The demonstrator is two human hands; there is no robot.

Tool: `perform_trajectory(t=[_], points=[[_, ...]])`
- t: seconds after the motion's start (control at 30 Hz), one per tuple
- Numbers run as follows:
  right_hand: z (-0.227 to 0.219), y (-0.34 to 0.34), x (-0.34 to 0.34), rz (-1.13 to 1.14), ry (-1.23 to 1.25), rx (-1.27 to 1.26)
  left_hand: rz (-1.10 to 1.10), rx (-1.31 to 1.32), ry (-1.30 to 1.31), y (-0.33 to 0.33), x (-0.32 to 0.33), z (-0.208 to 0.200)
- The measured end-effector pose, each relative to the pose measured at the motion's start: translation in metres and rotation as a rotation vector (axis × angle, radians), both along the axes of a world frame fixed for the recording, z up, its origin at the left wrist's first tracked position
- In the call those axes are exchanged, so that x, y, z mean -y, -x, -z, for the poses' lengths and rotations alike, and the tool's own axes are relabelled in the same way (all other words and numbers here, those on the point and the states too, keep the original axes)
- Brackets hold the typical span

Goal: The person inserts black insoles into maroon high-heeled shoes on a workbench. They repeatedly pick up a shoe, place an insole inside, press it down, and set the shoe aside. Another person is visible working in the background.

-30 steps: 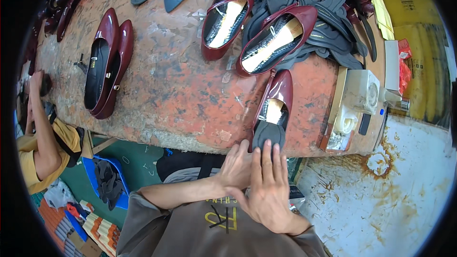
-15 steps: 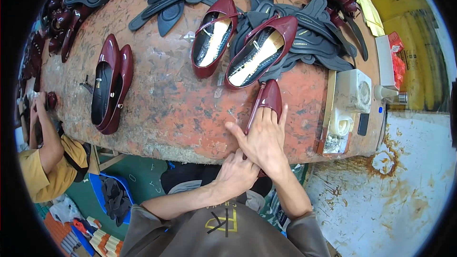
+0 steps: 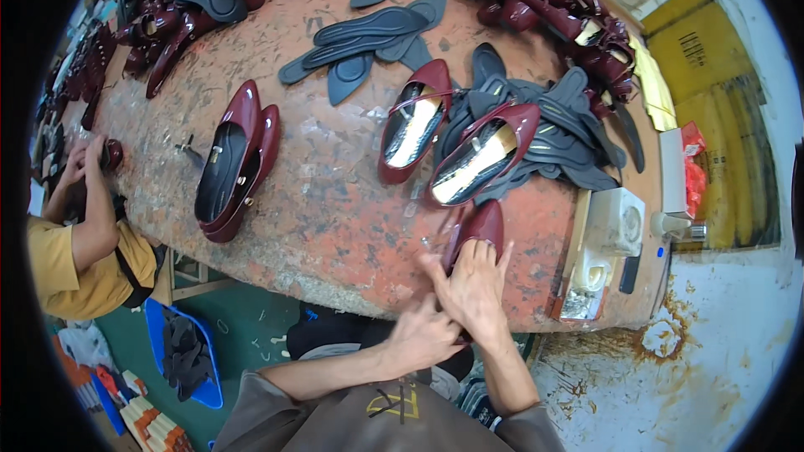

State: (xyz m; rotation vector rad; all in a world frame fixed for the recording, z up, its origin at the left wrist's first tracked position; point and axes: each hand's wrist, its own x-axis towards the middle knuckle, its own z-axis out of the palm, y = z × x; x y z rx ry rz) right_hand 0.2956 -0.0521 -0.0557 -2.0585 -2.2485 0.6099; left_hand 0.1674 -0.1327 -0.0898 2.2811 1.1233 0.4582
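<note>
Reaching loosely parted right fingers (image 3: 479, 253) into a burgundy shoe (image 3: 486, 222), curling left fingers (image 3: 425, 315) beside it, grip unclear, at near edge of scuffed bench (image 3: 335, 217), green floor (image 3: 251, 328) left.

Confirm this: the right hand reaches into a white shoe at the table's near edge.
No: the head view shows the shoe is dark red, not white. The right hand does reach into it at the near edge of the table.

relative to the worktop (image 3: 335, 217): beyond its right end, yellow board (image 3: 712, 117) bears small dark print, illegible. on its right half, insole pile (image 3: 544, 146) shows faint gold marks, blurred. on its left half, shoe insole (image 3: 223, 175) carries a small pale label, illegible. at its near edge, shirt (image 3: 335, 423) bears a yellow emblem (image 3: 392, 406).
</note>
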Motion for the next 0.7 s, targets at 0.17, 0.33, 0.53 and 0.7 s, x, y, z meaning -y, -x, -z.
perform_trajectory(t=[0.17, 0.33, 0.53, 0.7], points=[[-0.044, 0.012, 0.076, -0.292, 0.067, -0.104, -0.117, 0.141, -0.075, 0.097, -0.041, -0.03], [-0.009, 0.039, 0.058, -0.58, -0.034, -0.177, 0.099, -0.008, 0.039, 0.099, -0.059, -0.037], [-0.053, -0.081, 0.008, -0.287, 0.134, -0.636, 0.097, 0.057, -0.131, 0.115, -0.059, -0.037], [-0.019, -0.17, -0.15, 0.719, -0.236, -1.803, -0.413, 0.173, -0.488, 0.19, -0.069, -0.099]])
